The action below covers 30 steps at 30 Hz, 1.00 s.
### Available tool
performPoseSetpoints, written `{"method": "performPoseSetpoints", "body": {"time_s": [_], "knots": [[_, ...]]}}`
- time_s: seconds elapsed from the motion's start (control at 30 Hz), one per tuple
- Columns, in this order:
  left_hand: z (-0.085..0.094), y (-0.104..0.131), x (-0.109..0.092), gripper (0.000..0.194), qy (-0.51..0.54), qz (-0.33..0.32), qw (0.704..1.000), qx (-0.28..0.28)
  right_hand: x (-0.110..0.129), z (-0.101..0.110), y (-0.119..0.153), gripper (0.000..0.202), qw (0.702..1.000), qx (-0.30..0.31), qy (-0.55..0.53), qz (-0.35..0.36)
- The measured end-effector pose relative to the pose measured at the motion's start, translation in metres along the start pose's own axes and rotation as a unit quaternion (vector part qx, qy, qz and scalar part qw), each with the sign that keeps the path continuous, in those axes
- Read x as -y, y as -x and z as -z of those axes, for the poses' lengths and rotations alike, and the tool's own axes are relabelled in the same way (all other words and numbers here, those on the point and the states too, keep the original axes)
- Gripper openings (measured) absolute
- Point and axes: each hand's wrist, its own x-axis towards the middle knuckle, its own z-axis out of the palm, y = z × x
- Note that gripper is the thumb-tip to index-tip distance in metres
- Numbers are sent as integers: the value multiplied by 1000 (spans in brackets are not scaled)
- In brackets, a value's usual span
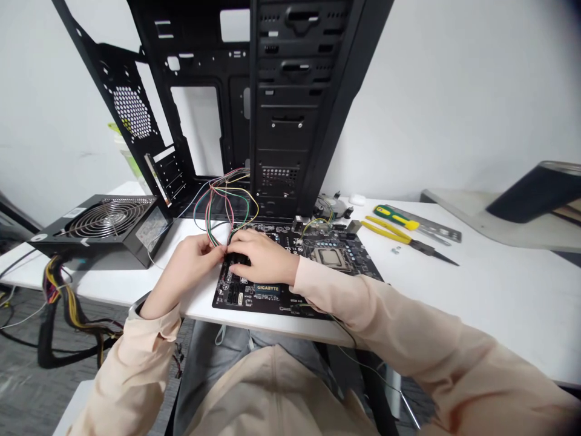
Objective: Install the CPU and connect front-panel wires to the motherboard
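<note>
The left hand is pinching several thin coloured wires between thumb and fingers, low over the left part of a motherboard. The right hand is reaching across the board, its fingertips meeting the left hand's and its thumb standing a little apart from its bent fingers; whether it is gripping a wire end too, I cannot tell. The wires are coming out beside the drive-bay column of a black computer case, looping loosely, then running down toward the person, their held ends hidden among the fingers.

The motherboard is lying flat on the white table, near the front edge, with its long axis appearing to run left to right. Its GIGABYTE lettering is facing the person upright, and its processor is sitting on the right half, beyond the right wrist.

Just behind the board, the case is standing with its open side toward the person. To the left, a power supply is resting with its fan grille upward, its thick cable bundle hanging over the table edge. To the right, yellow-handled pliers are pointing right and slightly toward the person, with a green-and-yellow-handled tool lying just behind them.
</note>
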Motion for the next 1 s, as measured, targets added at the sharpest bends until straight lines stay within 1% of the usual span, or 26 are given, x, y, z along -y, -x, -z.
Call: {"method": "performPoseSetpoints", "body": {"time_s": [0.23, 0.3, 0.43, 0.5, 0.57, 0.87, 0.93, 1.0], "knots": [[2, 3, -4, 36, -14, 4, 1000, -5, 3, 1, 0, 30, 999, 8, 45, 21], [4, 3, -5, 36, -5, -3, 1000, -1, 4, 3, -1, 32, 998, 10, 56, 22], [8, 2, -3, 31, 54, -36, 996, 60, 6, 5, -1, 28, 997, 17, 69, 26], [9, 1, -1, 28, 60, -49, 994, 81, 6, 6, -2, 26, 997, 21, 74, 28], [9, 1, 0, 27, 47, -57, 994, 76, 6, 7, -2, 26, 996, 24, 80, 29], [-1, -1, 3, 26, -40, -78, 996, 15, 5, 6, -3, 25, 995, 27, 86, 33], [-1, -2, 4, 26, -41, -84, 995, 22, 5, 6, -3, 24, 995, 30, 84, 37], [0, -3, 3, 25, -38, -89, 994, 44, 5, 6, -3, 23, 995, 32, 85, 40]]}}
